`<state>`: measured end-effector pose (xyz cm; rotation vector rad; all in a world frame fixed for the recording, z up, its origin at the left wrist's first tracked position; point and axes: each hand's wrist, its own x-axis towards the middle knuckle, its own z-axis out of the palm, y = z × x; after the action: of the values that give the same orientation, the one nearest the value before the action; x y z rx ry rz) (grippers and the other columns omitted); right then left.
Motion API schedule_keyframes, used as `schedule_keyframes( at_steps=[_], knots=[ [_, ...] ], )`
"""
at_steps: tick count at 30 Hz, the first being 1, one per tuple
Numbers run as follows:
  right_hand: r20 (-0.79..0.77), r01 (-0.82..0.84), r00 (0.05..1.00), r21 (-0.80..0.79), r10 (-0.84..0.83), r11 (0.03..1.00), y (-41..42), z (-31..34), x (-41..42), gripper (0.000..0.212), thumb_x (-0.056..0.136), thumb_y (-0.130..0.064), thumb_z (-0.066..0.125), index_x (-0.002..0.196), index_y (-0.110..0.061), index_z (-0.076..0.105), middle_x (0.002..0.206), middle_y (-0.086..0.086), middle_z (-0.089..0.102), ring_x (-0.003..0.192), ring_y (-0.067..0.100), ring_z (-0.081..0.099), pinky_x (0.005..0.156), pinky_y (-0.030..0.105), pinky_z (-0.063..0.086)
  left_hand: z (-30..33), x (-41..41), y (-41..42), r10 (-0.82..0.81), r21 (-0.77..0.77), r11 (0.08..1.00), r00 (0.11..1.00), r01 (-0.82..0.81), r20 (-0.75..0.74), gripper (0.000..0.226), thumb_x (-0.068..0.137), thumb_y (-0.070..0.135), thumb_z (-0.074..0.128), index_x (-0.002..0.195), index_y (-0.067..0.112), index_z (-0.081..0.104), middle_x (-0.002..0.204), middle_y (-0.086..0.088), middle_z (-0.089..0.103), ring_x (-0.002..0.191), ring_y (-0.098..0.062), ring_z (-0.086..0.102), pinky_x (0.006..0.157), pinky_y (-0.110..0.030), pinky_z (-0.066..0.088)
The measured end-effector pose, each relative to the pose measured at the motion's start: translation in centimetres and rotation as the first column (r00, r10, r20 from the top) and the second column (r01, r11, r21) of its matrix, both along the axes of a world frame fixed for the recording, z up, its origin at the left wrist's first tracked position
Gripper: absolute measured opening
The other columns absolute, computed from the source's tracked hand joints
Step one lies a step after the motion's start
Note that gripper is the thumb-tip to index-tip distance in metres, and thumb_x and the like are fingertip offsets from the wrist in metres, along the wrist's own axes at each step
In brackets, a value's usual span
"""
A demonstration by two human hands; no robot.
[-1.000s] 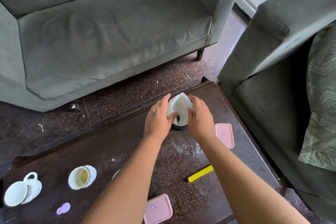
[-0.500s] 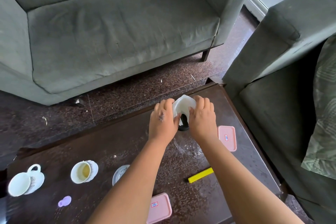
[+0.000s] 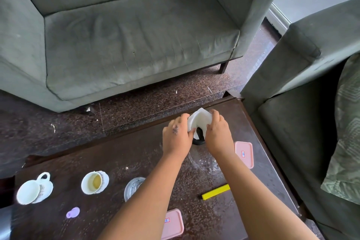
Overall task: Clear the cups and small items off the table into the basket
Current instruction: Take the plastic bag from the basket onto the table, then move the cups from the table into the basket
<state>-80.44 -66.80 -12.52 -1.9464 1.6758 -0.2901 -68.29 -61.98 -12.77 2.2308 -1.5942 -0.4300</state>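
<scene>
Head view. Both hands worked at the far edge of the table (image 3: 136,154), close together. Left hand (image 3: 176,137) and right hand (image 3: 216,135) each pinched a side of a white, soft-looking crumpled piece (image 3: 199,121), paper or thin plastic, not distinguishable. Fingers curled round it on both sides, thumbs inward. Held from two sides probably to gather or fold it before lifting. A black rounded object (image 3: 199,139) sat just below the white piece, between the wrists, mostly hidden; identity not determined.

Basket not in view. Everything else to be cleared lay on the table, untouched:
- white cup with handle (image 3: 29,192), tipped on its saucer, near left edge;
- second cup (image 3: 93,182), glazed, yellowish residue inside, likewise tilted on a saucer;
- clear glass (image 3: 133,186), partly covered by left forearm;
- small lilac piece (image 3: 73,212), flat, rounded;
- yellow bar (image 3: 215,192), straight, rigid, matte;
- pink lid (image 3: 244,154) with label, rounded rectangle, just right of right wrist;
- second pink lid (image 3: 172,224), near edge of table.

Table surface dark, glossy, speckled with dust and a pale smear under the wrists. Grey fabric sofa (image 3: 126,35) beyond, cushion creased. Second sofa (image 3: 303,76) at right, carrying a patterned green cushion (image 3: 346,142). Floor dark speckled stone, scraps of litter.

Judged early in the task: nearly all items uncollected.
</scene>
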Motion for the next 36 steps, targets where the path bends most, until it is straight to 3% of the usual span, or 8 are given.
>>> schedule_keyframes(
  at_steps=[6, 10, 13, 17, 19, 22, 30, 36],
  knots=[
    [0.038, 0.056, 0.998, -0.052, -0.054, 0.997, -0.3, 0.5, 0.3, 0.049, 0.092, -0.007, 0.05, 0.139, -0.012, 0.036, 0.132, 0.012, 0.05, 0.118, 0.031, 0.049, 0.088, 0.04, 0.046, 0.5, 0.0, -0.8, 0.029, 0.135, 0.991, 0.998, -0.023, -0.047, 0.063, 0.09, 0.039, 0.06, 0.144, 0.018, 0.035, 0.137, -0.001, 0.054, 0.123, -0.023, 0.052, 0.093, -0.041, 0.043],
    [0.026, 0.078, 0.997, -0.004, -0.078, 0.997, -0.4, 0.2, 0.0, 0.056, 0.091, -0.004, 0.046, 0.143, -0.017, 0.029, 0.129, 0.014, 0.056, 0.111, 0.034, 0.055, 0.081, 0.04, 0.047, 0.5, -0.7, -0.5, 0.038, 0.095, 0.995, 0.999, -0.041, 0.031, 0.016, 0.091, 0.016, 0.054, 0.106, 0.019, 0.06, 0.095, -0.001, 0.071, 0.092, -0.025, 0.065, 0.07, -0.032, 0.031],
    [0.019, 0.022, 1.0, -0.012, -0.022, 1.0, -0.5, 0.2, 0.0, 0.063, 0.089, -0.006, 0.051, 0.146, -0.017, 0.026, 0.13, 0.015, 0.053, 0.113, 0.036, 0.053, 0.082, 0.042, 0.047, 0.4, -0.5, -0.6, 0.022, 0.025, 0.999, 0.997, -0.024, 0.072, 0.013, 0.087, 0.015, 0.058, 0.099, 0.017, 0.063, 0.089, -0.002, 0.071, 0.088, -0.028, 0.065, 0.068, -0.033, 0.033],
    [0.018, 0.025, 1.0, -0.101, -0.023, 0.995, -0.4, 0.0, 0.4, 0.074, 0.085, -0.014, 0.063, 0.149, -0.017, 0.026, 0.135, 0.013, 0.043, 0.12, 0.035, 0.046, 0.091, 0.045, 0.044, 0.3, -0.2, -0.8, 0.02, 0.085, 0.996, 0.999, -0.023, 0.04, 0.065, 0.088, 0.043, 0.059, 0.145, 0.021, 0.035, 0.128, 0.0, 0.062, 0.117, -0.024, 0.053, 0.086, -0.041, 0.042],
    [-0.078, 0.072, 0.993, -0.147, -0.084, 0.986, 0.7, -0.2, 0.7, 0.077, 0.083, -0.022, 0.065, 0.148, -0.024, 0.025, 0.143, 0.009, 0.034, 0.128, 0.032, 0.034, 0.097, 0.047, 0.037, 0.1, -0.3, 0.0, 0.042, 0.092, 0.995, 0.999, -0.044, 0.026, 0.082, 0.085, 0.051, 0.061, 0.15, 0.021, 0.022, 0.137, 0.001, 0.054, 0.121, -0.024, 0.049, 0.088, -0.042, 0.042],
    [-0.154, 0.074, 0.982, -0.229, -0.111, 0.971, 1.8, -0.3, 0.7, 0.079, 0.079, -0.028, 0.065, 0.147, -0.03, 0.023, 0.151, 0.008, 0.023, 0.136, 0.029, 0.017, 0.104, 0.047, 0.025, 0.0, -0.3, 1.6, -0.001, 0.035, 0.999, 0.982, -0.006, 0.191, 0.093, 0.08, 0.056, 0.063, 0.152, 0.019, 0.016, 0.145, -0.002, 0.046, 0.121, -0.024, 0.05, 0.083, -0.043, 0.044],
    [-0.086, 0.0, 0.996, -0.303, -0.027, 0.953, 3.3, 2.4, 3.4, 0.075, 0.079, -0.03, 0.066, 0.143, -0.031, 0.026, 0.149, 0.007, 0.023, 0.138, 0.028, 0.014, 0.107, 0.05, 0.024, 2.3, 3.4, 4.8, 0.188, -0.079, 0.982, 0.958, -0.174, 0.216, 0.089, 0.085, 0.057, 0.054, 0.151, 0.012, 0.016, 0.143, -0.006, 0.046, 0.127, -0.028, 0.043, 0.09, -0.048, 0.043],
    [0.028, -0.143, 0.986, -0.374, 0.166, 0.916, 5.8, 5.7, 10.5, 0.071, 0.076, -0.025, 0.07, 0.138, -0.027, 0.035, 0.142, 0.005, 0.026, 0.131, 0.03, 0.024, 0.103, 0.055, 0.032, 6.1, 8.0, 7.8, 0.358, -0.218, 0.922, 0.92, -0.321, 0.157, 0.062, 0.085, 0.049, 0.054, 0.136, 0.016, 0.045, 0.137, -0.002, 0.052, 0.123, -0.025, 0.047, 0.09, -0.046, 0.044]
  ],
)
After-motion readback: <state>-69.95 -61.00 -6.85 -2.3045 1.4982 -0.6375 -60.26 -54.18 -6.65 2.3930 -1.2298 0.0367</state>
